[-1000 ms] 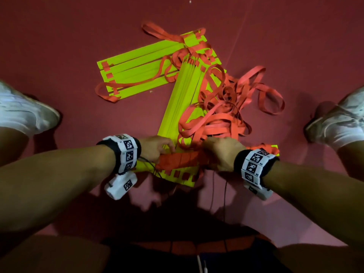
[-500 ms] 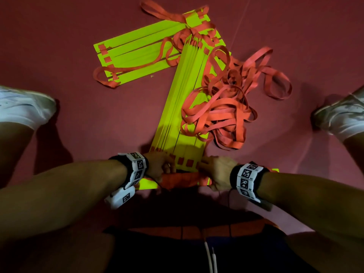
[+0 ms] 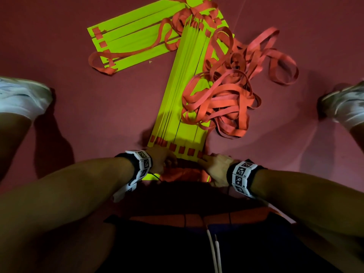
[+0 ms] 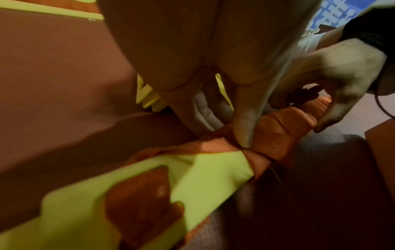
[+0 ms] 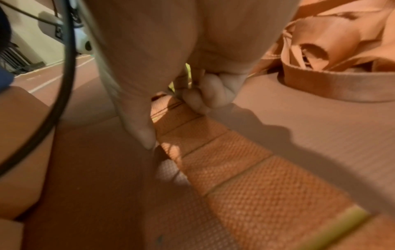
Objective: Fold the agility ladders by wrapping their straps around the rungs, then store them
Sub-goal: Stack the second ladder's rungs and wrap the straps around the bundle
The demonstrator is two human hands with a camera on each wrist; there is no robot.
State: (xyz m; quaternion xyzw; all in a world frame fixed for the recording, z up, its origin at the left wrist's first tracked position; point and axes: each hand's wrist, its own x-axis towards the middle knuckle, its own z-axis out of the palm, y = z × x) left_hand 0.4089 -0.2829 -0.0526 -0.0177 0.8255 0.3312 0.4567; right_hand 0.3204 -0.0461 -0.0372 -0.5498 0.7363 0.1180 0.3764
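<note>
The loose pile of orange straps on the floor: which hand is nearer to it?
Right. The right hand sits just below the loose strap pile, on its side; the left hand is across the yellow rungs, farther from it.

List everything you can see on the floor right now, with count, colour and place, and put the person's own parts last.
Wrapped bundle: one, yellow rungs bound in orange strap, nearest the person, between both hands.
Fanned rung stack: one, neon yellow, centre, running away from the bundle.
Flat rung group: one, neon yellow, far left, partly under the stack's far end.
Loose strap tangle: one heap, orange, right of the stack and partly on it.
Floor: dark red.
Shoes: two, white, left edge and right edge.
Wristbands: two, black and white markers, left and right.
Left hand: grips the bundle's left end.
Right hand: grips its right end.
</note>
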